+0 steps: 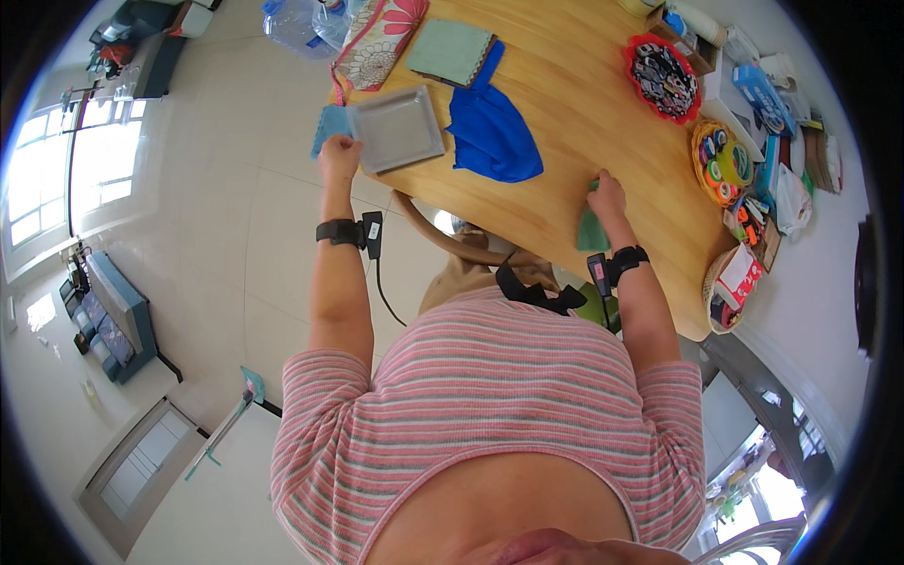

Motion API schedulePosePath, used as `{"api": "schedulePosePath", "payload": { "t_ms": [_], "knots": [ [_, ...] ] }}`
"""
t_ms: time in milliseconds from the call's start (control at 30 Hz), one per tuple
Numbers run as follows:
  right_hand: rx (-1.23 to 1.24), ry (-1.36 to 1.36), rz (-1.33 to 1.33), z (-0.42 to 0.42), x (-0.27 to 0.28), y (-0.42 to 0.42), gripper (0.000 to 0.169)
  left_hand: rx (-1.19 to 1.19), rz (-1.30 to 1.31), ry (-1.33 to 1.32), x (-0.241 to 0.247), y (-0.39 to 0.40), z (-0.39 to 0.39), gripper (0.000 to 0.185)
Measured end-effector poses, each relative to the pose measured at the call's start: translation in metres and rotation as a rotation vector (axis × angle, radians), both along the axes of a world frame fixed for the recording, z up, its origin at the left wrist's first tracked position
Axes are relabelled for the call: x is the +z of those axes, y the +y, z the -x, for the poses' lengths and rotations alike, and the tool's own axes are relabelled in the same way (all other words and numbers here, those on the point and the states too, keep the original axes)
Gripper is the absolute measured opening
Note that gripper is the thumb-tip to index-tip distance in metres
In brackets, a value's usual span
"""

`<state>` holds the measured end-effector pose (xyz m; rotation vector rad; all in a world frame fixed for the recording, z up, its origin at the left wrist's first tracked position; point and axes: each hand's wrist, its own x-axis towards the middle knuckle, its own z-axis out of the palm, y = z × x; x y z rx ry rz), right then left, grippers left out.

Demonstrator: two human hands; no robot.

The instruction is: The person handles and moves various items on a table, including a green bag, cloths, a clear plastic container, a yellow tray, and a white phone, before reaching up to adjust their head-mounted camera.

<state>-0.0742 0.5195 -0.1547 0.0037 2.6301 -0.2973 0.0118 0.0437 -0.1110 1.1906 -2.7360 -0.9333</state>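
Note:
At the table's left edge, my left hand (340,155) has its fingertips pinched at the lower corner of a light blue cloth (329,126). A shallow grey tray (399,127), clear-looking at its rim, lies just right of that hand. My right hand (609,198) pinches the top of a small green cloth (592,232) near the front edge of the wooden table (565,63). Between the hands, a crumpled royal blue cloth (494,138) is spread on the wood. A stack of pale green scallop-edged cloths (452,49) rests above it, over part of a blue strip.
A floral pouch (381,42) lies beyond the tray, near large clear plastic bottles (300,28). Along the right side stand a red dish of clips (664,78), a wicker basket of tape rolls (724,166), and a basket with a tissue pack (738,279). A curved wooden chair (441,244) is below the front edge.

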Motion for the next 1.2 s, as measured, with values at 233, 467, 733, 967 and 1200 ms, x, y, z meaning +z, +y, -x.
{"api": "schedulePosePath", "payload": {
  "t_ms": [233, 467, 733, 967, 1200],
  "knots": [
    [-0.296, -0.254, 0.71, 0.03, 0.047, -0.056, 0.023, -0.05, -0.175, 0.068, -0.01, -0.01, -0.003, 0.019],
    [-0.465, -0.365, 1.206, 0.03, 0.09, -0.102, 0.025, -0.05, -0.244, 0.116, -0.018, -0.005, -0.001, 0.017],
    [-0.437, -0.171, 1.205, 0.038, 0.098, -0.12, 0.027, -0.029, -0.112, 0.118, -0.028, 0.005, -0.001, 0.022],
    [-0.459, -0.225, 1.225, 0.038, 0.111, -0.129, 0.03, -0.07, -0.062, 0.045, -0.035, -0.003, -0.002, 0.023],
    [-0.524, -0.243, 1.001, 0.046, 0.112, -0.107, 0.027, -0.11, -0.02, 0.065, -0.009, 0.007, 0.002, 0.017]
  ]
}}
